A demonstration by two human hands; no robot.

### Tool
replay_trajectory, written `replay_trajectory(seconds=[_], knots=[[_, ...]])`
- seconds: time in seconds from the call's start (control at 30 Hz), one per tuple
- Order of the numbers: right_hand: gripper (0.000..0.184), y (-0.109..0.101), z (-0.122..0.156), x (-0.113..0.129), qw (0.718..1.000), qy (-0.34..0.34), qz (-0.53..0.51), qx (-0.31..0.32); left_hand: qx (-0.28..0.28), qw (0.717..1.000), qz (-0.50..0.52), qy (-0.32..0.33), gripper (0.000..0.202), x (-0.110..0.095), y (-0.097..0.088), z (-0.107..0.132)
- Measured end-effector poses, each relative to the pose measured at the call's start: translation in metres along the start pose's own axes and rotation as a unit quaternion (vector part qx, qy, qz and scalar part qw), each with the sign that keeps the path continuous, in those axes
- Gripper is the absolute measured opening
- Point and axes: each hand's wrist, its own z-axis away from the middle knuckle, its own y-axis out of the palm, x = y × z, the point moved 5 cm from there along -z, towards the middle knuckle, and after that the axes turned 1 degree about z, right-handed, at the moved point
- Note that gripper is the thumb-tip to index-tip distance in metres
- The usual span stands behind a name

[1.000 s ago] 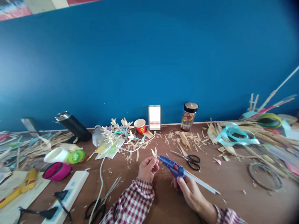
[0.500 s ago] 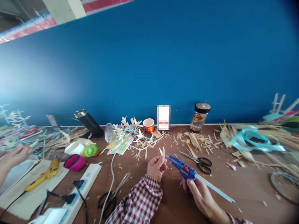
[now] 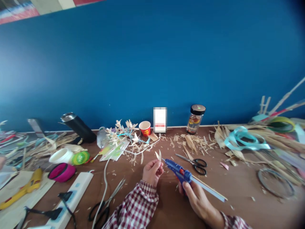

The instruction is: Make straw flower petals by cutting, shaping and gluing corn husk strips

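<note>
Between the thumb and fingertips of my left hand [image 3: 152, 172] is a small pale husk flower [image 3: 158, 155], its pointed petals upward. My right hand [image 3: 199, 200] is wrapped round the handle of a blue glue gun [image 3: 177, 169]. The gun's nozzle points left, close beside the flower; whether they touch I cannot tell. A long whitish glue stick [image 3: 209, 189] sticks out of its back end. Just behind the gun lie black-handled scissors [image 3: 199, 166]. Another pair of scissors [image 3: 106, 206] rests left of my left sleeve.
Flowers on blue stems [image 3: 126, 132], a red paper cup [image 3: 145, 128] and a lidded jar [image 3: 195, 119] stand along the blue wall. Leftward are a black flask [image 3: 79, 127], power strip [image 3: 71, 200], yellow glue gun [image 3: 26, 190] and part of another person's hand [image 3: 2, 162]. Blue ribbon [image 3: 245, 140] lies right.
The view has turned a little to the right, so everything sits further left. Both hands keep their holds. The other person's hand has mostly left the picture.
</note>
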Motion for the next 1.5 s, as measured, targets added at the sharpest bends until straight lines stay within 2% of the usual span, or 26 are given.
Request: replay_trajectory(seconds=[0.27, 0.53, 0.87, 1.0, 1.1, 1.27, 1.37, 1.5], knots=[[0.038, -0.002, 0.003, 0.004, 1.000, -0.012, 0.008, -0.016, -0.035, 0.999, -0.037, -0.001, 0.010, -0.002, -0.002, -0.003], [0.039, -0.004, 0.000, 0.016, 0.998, -0.051, -0.005, -0.023, -0.046, 0.998, -0.026, -0.012, 0.013, -0.001, -0.004, -0.003], [0.038, -0.005, 0.002, 0.016, 0.998, -0.052, 0.014, -0.025, -0.044, 0.999, -0.019, -0.003, 0.011, 0.001, -0.008, -0.006], [0.030, -0.012, 0.001, 0.022, 0.997, -0.056, 0.045, -0.037, -0.045, 0.999, -0.028, -0.005, 0.010, 0.000, -0.006, -0.004], [0.024, -0.023, 0.001, 0.028, 0.993, -0.079, 0.066, -0.056, -0.038, 0.998, -0.047, -0.010, 0.010, -0.001, -0.004, -0.001], [0.036, -0.057, 0.015, 0.027, 0.973, -0.108, 0.178, -0.096, -0.003, 0.990, -0.136, -0.046, 0.005, 0.006, -0.002, 0.007], [0.043, -0.087, 0.031, 0.017, 0.939, -0.110, 0.290, -0.146, 0.017, 0.976, -0.215, -0.040, 0.016, 0.006, -0.002, 0.015], [0.035, -0.132, 0.053, -0.003, 0.883, -0.078, 0.413, -0.207, 0.038, 0.929, -0.366, -0.018, 0.029, 0.000, -0.002, 0.024]])
